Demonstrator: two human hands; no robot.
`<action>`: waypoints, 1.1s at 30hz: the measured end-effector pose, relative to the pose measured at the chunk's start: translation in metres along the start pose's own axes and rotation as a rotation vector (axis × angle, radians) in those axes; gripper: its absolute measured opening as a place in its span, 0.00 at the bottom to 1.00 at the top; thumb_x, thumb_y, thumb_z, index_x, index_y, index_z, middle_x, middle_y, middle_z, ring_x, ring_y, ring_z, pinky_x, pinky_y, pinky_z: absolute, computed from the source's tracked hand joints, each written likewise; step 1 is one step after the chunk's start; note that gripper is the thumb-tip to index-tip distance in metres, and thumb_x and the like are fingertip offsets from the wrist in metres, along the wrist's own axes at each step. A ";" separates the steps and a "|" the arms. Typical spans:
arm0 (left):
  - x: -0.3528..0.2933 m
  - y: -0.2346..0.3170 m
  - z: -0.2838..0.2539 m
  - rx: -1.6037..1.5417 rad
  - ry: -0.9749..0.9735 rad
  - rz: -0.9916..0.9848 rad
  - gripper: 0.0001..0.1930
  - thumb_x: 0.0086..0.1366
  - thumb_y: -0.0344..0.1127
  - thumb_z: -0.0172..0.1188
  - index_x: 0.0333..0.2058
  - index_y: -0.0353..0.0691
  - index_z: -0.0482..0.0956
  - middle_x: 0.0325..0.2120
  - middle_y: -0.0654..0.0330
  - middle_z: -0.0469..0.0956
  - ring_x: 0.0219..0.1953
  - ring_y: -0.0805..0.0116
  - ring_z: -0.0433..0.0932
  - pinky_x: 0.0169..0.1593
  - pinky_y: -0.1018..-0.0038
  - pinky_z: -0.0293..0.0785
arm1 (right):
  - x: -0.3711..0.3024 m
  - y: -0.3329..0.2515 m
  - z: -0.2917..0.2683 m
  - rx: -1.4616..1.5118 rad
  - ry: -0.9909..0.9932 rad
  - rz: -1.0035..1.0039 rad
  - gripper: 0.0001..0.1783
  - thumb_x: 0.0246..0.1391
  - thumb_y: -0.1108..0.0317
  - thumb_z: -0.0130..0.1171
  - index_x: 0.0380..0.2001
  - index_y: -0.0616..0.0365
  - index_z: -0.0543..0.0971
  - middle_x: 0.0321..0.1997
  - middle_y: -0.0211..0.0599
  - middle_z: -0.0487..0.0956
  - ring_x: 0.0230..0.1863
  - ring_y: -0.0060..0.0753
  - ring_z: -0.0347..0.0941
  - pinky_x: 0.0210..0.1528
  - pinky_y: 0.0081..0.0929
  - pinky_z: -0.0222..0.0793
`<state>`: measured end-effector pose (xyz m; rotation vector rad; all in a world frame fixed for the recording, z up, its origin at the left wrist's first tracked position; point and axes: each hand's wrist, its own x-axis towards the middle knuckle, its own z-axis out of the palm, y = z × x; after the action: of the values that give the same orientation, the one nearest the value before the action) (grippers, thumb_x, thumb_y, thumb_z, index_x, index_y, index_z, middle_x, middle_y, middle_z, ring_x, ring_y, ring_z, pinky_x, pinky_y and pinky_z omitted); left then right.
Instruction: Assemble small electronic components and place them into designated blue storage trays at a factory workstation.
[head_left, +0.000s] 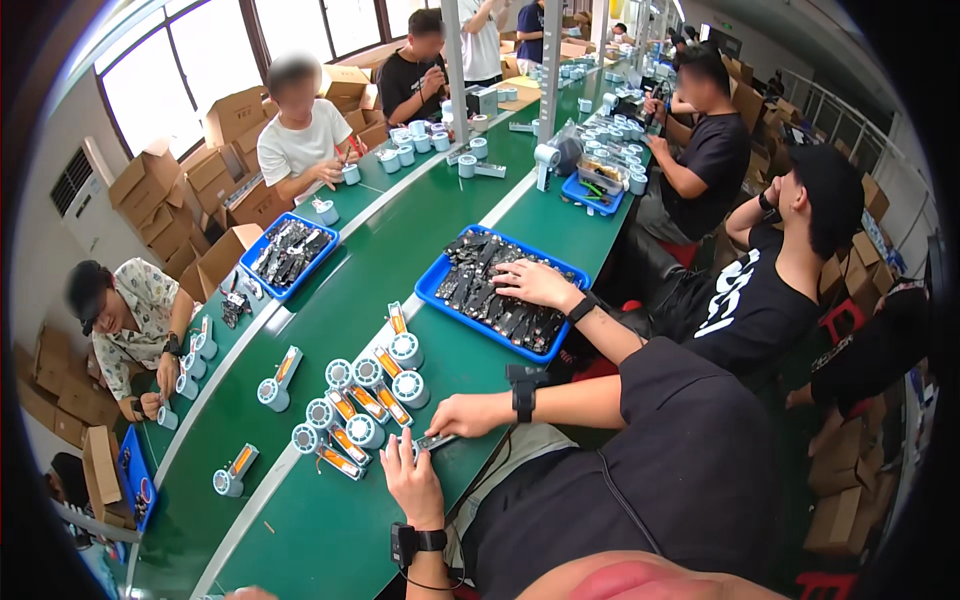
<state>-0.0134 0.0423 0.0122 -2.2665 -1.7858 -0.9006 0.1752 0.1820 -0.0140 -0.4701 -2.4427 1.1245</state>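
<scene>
1. A long green workbench (340,300) runs from the near edge to the far end of the room — a pale strip divides it lengthwise.
2. On the near side lies a cluster of small round white-and-blue devices (352,400) with orange-fronted handles.
3. Just beyond sits a blue tray (436,283) of dark parts.
4. Another blue tray (258,277) of dark parts lies across the strip.
5. More round devices (415,145) stand farther along.
</scene>
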 end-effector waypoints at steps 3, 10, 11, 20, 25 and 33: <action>-0.002 -0.003 -0.004 0.033 -0.028 -0.009 0.03 0.63 0.28 0.59 0.32 0.36 0.81 0.59 0.54 0.76 0.63 0.43 0.70 0.66 0.41 0.64 | 0.005 0.005 -0.005 0.227 -0.139 0.132 0.21 0.59 0.70 0.63 0.56 0.57 0.82 0.41 0.42 0.86 0.39 0.34 0.79 0.46 0.30 0.74; 0.012 -0.009 -0.002 -0.020 0.025 0.038 0.03 0.57 0.27 0.59 0.30 0.37 0.79 0.58 0.53 0.77 0.63 0.45 0.71 0.63 0.46 0.68 | 0.001 0.007 -0.017 0.412 -0.165 0.292 0.21 0.58 0.74 0.64 0.56 0.57 0.82 0.44 0.35 0.87 0.41 0.19 0.77 0.46 0.25 0.75; 0.011 -0.009 -0.002 -0.036 0.029 0.040 0.03 0.56 0.29 0.60 0.29 0.37 0.79 0.57 0.53 0.78 0.63 0.46 0.71 0.63 0.46 0.69 | 0.001 -0.001 -0.018 0.373 -0.158 0.325 0.21 0.57 0.77 0.64 0.55 0.58 0.82 0.44 0.35 0.87 0.41 0.19 0.77 0.45 0.24 0.75; 0.017 -0.018 -0.007 -0.036 -0.096 0.050 0.01 0.55 0.31 0.61 0.27 0.43 0.80 0.43 0.64 0.82 0.55 0.53 0.75 0.56 0.53 0.72 | -0.004 -0.006 -0.004 0.588 -0.040 0.424 0.13 0.63 0.75 0.59 0.49 0.65 0.84 0.54 0.41 0.83 0.47 0.24 0.77 0.50 0.23 0.74; 0.051 -0.025 -0.040 0.029 0.058 0.044 0.02 0.54 0.30 0.62 0.25 0.46 0.81 0.40 0.67 0.83 0.51 0.56 0.76 0.52 0.55 0.74 | -0.017 0.010 0.006 0.797 0.182 0.267 0.15 0.71 0.66 0.52 0.44 0.66 0.83 0.53 0.43 0.82 0.50 0.30 0.78 0.53 0.26 0.72; 0.160 -0.173 -0.072 0.303 0.366 -0.279 0.01 0.54 0.34 0.67 0.25 0.49 0.84 0.34 0.63 0.86 0.42 0.54 0.82 0.44 0.60 0.79 | -0.014 0.003 0.004 0.609 0.194 0.196 0.20 0.73 0.64 0.47 0.32 0.67 0.81 0.48 0.46 0.84 0.49 0.35 0.78 0.51 0.29 0.72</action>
<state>-0.1787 0.1977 0.1081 -1.5824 -1.9328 -0.9369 0.1853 0.1751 -0.0222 -0.5891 -1.7929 1.7259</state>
